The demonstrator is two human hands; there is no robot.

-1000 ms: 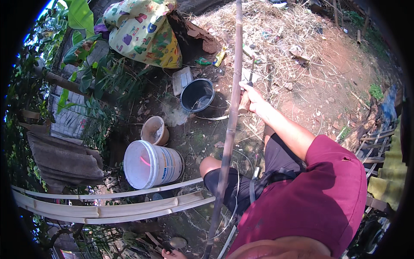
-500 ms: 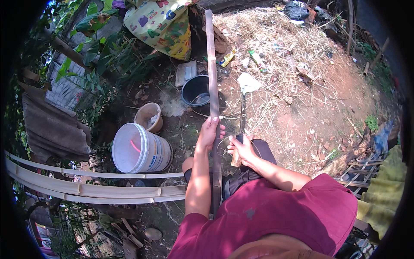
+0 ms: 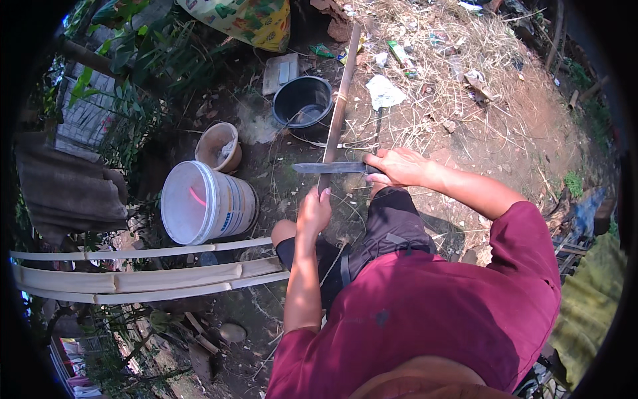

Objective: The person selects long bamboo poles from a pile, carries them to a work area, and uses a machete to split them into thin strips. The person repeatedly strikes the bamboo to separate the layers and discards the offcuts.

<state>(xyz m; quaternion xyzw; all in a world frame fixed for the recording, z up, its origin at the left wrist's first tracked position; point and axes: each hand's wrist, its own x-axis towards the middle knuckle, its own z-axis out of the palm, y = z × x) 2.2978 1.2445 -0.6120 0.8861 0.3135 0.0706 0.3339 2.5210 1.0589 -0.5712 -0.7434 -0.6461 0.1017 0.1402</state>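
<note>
My left hand (image 3: 314, 211) grips a long bamboo strip (image 3: 339, 106) near its lower end; the strip runs up and away over the ground toward a black tub. My right hand (image 3: 397, 167) is closed on the handle of a large knife (image 3: 329, 167). Its blade points left and lies crosswise against the strip, just above my left hand. I am crouched, with dark shorts and a maroon shirt below the hands.
A white plastic bucket (image 3: 203, 203) lies on its side to the left, a tan pot (image 3: 218, 146) behind it. A black tub (image 3: 303, 101) holds water farther off. Split bamboo lengths (image 3: 146, 278) lie at lower left. Dry straw and litter (image 3: 438, 60) cover the ground ahead.
The bamboo strip has tilted down and away. My left hand slid lower on it, and my right hand brought the knife blade across the strip.
</note>
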